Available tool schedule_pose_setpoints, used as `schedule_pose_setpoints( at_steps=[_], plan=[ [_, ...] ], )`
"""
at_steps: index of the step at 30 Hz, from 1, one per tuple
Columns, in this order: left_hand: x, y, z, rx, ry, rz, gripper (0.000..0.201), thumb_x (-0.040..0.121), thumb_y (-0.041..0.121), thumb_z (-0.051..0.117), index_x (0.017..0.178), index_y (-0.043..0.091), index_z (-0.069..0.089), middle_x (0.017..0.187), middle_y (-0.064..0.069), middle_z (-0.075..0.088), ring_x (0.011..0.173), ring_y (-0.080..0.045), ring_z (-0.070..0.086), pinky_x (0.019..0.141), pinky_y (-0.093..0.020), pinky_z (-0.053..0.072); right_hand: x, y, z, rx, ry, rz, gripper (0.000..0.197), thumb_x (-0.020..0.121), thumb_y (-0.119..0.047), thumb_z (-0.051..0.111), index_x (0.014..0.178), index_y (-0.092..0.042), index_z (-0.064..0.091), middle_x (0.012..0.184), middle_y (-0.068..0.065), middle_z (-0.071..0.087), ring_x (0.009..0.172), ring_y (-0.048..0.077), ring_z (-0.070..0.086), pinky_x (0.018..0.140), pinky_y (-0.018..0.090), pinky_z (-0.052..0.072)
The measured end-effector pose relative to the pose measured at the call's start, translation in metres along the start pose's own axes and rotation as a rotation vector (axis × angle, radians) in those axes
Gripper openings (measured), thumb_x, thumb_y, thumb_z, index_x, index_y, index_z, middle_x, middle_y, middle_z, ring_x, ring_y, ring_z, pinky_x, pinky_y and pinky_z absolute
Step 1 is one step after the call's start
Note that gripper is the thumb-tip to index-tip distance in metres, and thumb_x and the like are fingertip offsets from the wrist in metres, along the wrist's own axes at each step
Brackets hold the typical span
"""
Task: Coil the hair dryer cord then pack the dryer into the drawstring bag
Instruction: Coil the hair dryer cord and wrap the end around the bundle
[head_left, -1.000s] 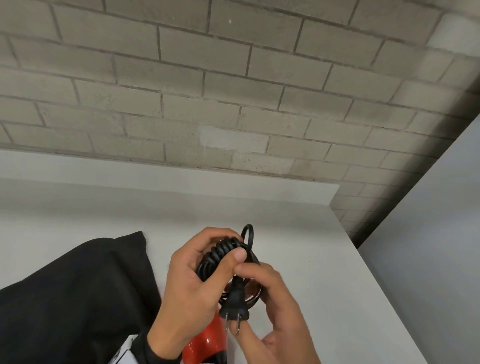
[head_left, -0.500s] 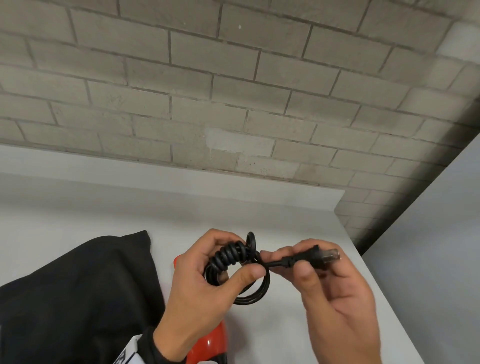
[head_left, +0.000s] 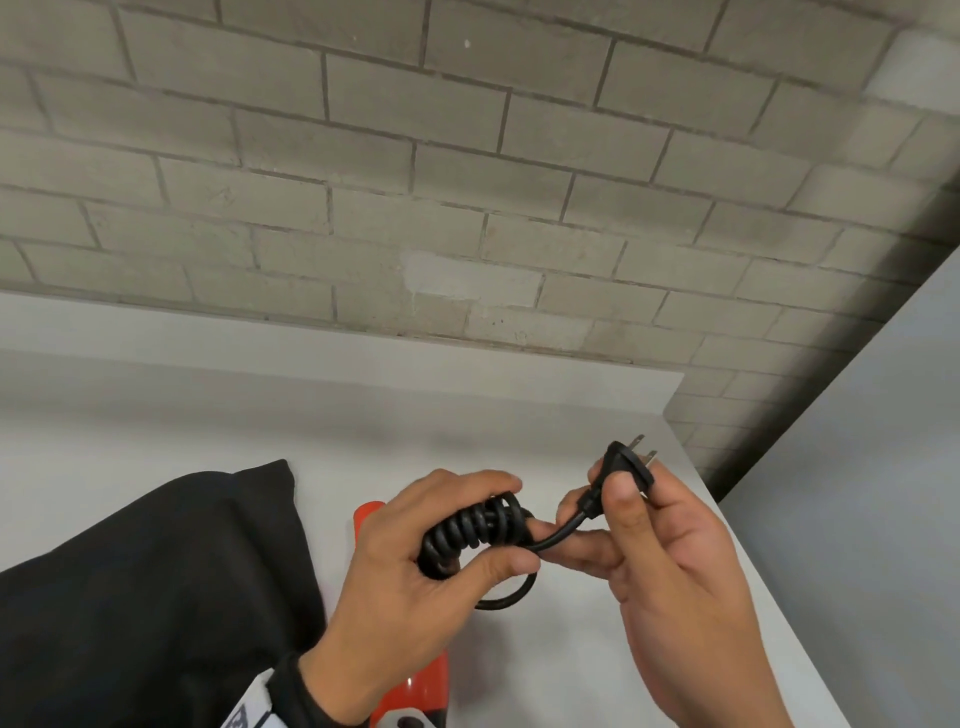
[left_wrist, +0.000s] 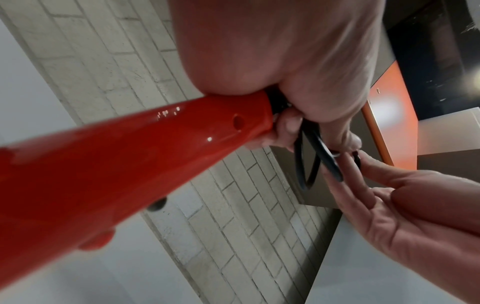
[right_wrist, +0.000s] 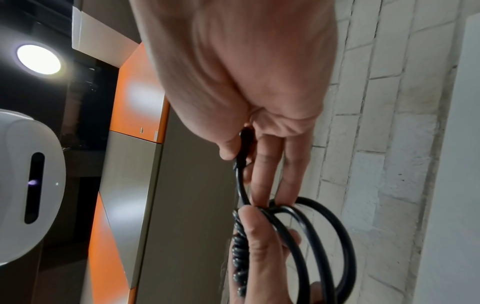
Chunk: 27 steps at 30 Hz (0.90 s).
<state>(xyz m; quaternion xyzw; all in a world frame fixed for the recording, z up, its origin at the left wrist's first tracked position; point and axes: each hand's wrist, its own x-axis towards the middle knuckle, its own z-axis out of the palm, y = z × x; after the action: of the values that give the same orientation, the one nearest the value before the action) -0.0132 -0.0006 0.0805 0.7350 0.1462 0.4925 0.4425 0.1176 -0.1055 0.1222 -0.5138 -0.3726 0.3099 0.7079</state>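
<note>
My left hand (head_left: 441, 561) grips the coiled black cord (head_left: 472, 535), bundled at the end of the red hair dryer handle (head_left: 431, 686). The handle (left_wrist: 130, 156) fills the left wrist view and runs under my palm. My right hand (head_left: 639, 525) pinches the black two-prong plug (head_left: 631, 465) between thumb and forefinger, prongs pointing up and away. A short length of cord runs from the plug into the coil. Loose loops (right_wrist: 324, 236) hang beside the tight wraps in the right wrist view. The black drawstring bag (head_left: 140, 587) lies on the white table to the left.
The white table (head_left: 519, 426) ends at a brick wall (head_left: 467, 182) behind and a grey panel (head_left: 857, 493) on the right. An orange and grey cabinet (right_wrist: 140, 144) and a white wall dispenser (right_wrist: 28, 185) show in the right wrist view.
My right hand has drawn the plug out from the coil, up and to the right, turning its prongs from downward to upward. My left hand keeps its grip on the coil.
</note>
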Motion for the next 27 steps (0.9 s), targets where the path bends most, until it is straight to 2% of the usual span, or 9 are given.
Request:
schedule_pose_setpoints(
  at_steps=[3, 6, 8, 12, 14, 17, 20, 24, 27],
  plan=[
    [0.003, 0.001, -0.001, 0.003, -0.033, 0.013, 0.035, 0.064, 0.049, 0.080, 0.092, 0.030, 0.070, 0.082, 0.015, 0.069, 0.077, -0.008, 0.065, 0.071, -0.009, 0.045, 0.002, -0.005, -0.001, -0.024, 0.023, 0.008, 0.045, 0.070, -0.059, 0.069, 0.087, -0.018, 0.062, 0.077, 0.004, 0.069, 0.063, 0.041, 0.073, 0.060, 0.039, 0.060],
    [0.003, -0.001, -0.003, -0.025, -0.099, 0.017, 0.030, 0.063, 0.045, 0.082, 0.085, 0.028, 0.071, 0.078, 0.008, 0.070, 0.072, -0.013, 0.066, 0.067, -0.017, 0.049, 0.004, -0.007, 0.000, -0.037, 0.075, 0.009, 0.032, 0.080, -0.050, 0.059, 0.086, -0.019, 0.061, 0.074, 0.003, 0.067, 0.053, 0.039, 0.071, 0.054, 0.041, 0.059],
    [0.002, -0.001, -0.003, -0.048, -0.111, 0.008, 0.029, 0.064, 0.047, 0.082, 0.081, 0.026, 0.071, 0.073, 0.005, 0.069, 0.067, -0.015, 0.065, 0.062, -0.020, 0.050, 0.005, -0.006, 0.001, -0.010, 0.094, 0.041, 0.030, 0.081, -0.045, 0.055, 0.087, -0.016, 0.060, 0.072, 0.005, 0.064, 0.048, 0.037, 0.068, 0.050, 0.040, 0.058],
    [0.000, -0.001, -0.004, -0.066, -0.092, -0.013, 0.032, 0.065, 0.054, 0.078, 0.078, 0.025, 0.070, 0.070, 0.004, 0.067, 0.060, -0.017, 0.062, 0.056, -0.027, 0.050, 0.005, 0.009, 0.005, -0.009, 0.153, 0.068, 0.031, 0.082, -0.036, 0.058, 0.100, -0.010, 0.061, 0.073, 0.008, 0.063, 0.039, 0.024, 0.059, 0.046, 0.034, 0.055],
    [-0.001, -0.001, -0.006, -0.052, -0.082, -0.029, 0.032, 0.066, 0.055, 0.078, 0.078, 0.026, 0.069, 0.071, 0.002, 0.067, 0.058, -0.021, 0.060, 0.054, -0.035, 0.049, 0.004, 0.019, 0.006, -0.072, 0.211, 0.054, 0.030, 0.082, -0.036, 0.060, 0.103, -0.014, 0.062, 0.084, 0.011, 0.063, 0.047, 0.023, 0.062, 0.047, 0.033, 0.054],
    [-0.002, -0.002, -0.008, -0.041, -0.071, -0.053, 0.030, 0.067, 0.055, 0.076, 0.079, 0.029, 0.069, 0.074, 0.000, 0.067, 0.057, -0.027, 0.059, 0.054, -0.039, 0.048, 0.003, 0.033, 0.005, -0.142, 0.259, 0.046, 0.038, 0.076, -0.043, 0.062, 0.106, -0.021, 0.061, 0.098, 0.007, 0.062, 0.071, 0.022, 0.071, 0.058, 0.033, 0.058],
    [-0.002, -0.001, -0.007, -0.057, -0.070, -0.064, 0.032, 0.068, 0.056, 0.076, 0.079, 0.027, 0.069, 0.074, -0.001, 0.066, 0.057, -0.029, 0.059, 0.052, -0.039, 0.048, 0.002, 0.040, 0.005, -0.183, 0.263, 0.069, 0.044, 0.071, -0.044, 0.065, 0.110, -0.026, 0.057, 0.103, 0.000, 0.066, 0.075, 0.019, 0.073, 0.070, 0.037, 0.059],
    [-0.003, -0.002, -0.005, -0.069, -0.066, -0.062, 0.037, 0.068, 0.058, 0.075, 0.078, 0.023, 0.068, 0.070, -0.001, 0.064, 0.053, -0.027, 0.056, 0.050, -0.038, 0.047, 0.000, 0.043, 0.004, -0.164, 0.195, 0.046, 0.026, 0.082, -0.032, 0.061, 0.092, -0.009, 0.068, 0.094, 0.010, 0.073, 0.081, 0.024, 0.075, 0.071, 0.028, 0.060],
    [-0.002, -0.002, -0.004, -0.077, -0.052, -0.061, 0.037, 0.070, 0.058, 0.074, 0.080, 0.023, 0.068, 0.071, -0.001, 0.064, 0.054, -0.029, 0.056, 0.051, -0.041, 0.046, -0.005, 0.047, 0.007, -0.084, 0.090, 0.086, 0.041, 0.090, -0.045, 0.052, 0.094, -0.010, 0.073, 0.096, 0.014, 0.076, 0.091, 0.031, 0.072, 0.077, 0.034, 0.057]
  ],
)
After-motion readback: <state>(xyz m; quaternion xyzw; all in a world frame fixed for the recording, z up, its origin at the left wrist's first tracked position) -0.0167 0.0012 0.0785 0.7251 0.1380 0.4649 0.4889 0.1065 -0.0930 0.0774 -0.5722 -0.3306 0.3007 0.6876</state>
